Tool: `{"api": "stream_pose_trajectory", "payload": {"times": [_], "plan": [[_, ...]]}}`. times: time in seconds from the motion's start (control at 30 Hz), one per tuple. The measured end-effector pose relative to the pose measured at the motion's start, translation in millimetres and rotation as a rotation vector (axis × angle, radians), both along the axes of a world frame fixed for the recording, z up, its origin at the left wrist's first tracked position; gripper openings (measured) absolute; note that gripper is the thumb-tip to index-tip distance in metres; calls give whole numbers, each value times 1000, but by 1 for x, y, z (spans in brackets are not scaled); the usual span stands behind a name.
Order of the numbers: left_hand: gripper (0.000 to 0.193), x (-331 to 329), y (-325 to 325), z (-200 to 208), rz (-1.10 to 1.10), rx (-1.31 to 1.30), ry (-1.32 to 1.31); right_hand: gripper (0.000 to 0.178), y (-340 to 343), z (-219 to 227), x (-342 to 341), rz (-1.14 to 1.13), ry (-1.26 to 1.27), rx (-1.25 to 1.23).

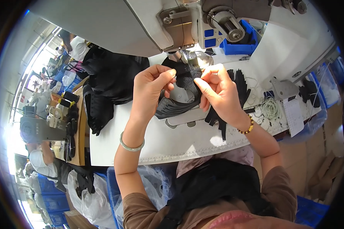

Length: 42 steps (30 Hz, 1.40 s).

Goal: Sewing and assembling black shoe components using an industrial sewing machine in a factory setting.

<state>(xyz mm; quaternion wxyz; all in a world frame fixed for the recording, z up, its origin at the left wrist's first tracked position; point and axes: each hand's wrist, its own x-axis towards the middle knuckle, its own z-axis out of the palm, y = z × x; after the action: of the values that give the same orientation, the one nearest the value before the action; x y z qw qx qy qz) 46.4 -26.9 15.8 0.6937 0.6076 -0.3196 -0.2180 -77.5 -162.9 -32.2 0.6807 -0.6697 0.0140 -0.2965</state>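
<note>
A black fabric piece that looks like a shoe upper lies under the sewing machine's head, curved around an opening where a white surface shows. Its near side is ribbed and dark grey. My left hand pinches at its left edge, thumb and forefinger pressed together. On the other side my right hand is closed, with its thumb on the upper's right edge. The fingertips partly hide where each hand grips. Behind the upper, the machine's needle area is bright with glare.
Black pieces are heaped on the table at left. Black strips lie right of my right hand, beside a coil of pale cord and a paper sheet. Blue bin stands behind. Plastic-lined bins sit below the front edge.
</note>
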Motion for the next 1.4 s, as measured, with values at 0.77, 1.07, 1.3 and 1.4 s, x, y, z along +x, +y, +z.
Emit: {"api": "stream_pose_trajectory", "payload": {"times": [0.77, 1.07, 1.3, 1.4], "plan": [[16, 14, -6, 7, -94, 194, -22, 38, 3, -10, 3, -206, -99, -414], [18, 21, -14, 8, -167, 189, 18, 39, 3, -11, 5, -186, -89, -406], [15, 19, -17, 9, -174, 144, 28, 32, 4, -1, 1, -322, -131, -604], [14, 16, -19, 14, -160, 159, 38, 32, 3, 4, 0, -337, -98, -626]]}}
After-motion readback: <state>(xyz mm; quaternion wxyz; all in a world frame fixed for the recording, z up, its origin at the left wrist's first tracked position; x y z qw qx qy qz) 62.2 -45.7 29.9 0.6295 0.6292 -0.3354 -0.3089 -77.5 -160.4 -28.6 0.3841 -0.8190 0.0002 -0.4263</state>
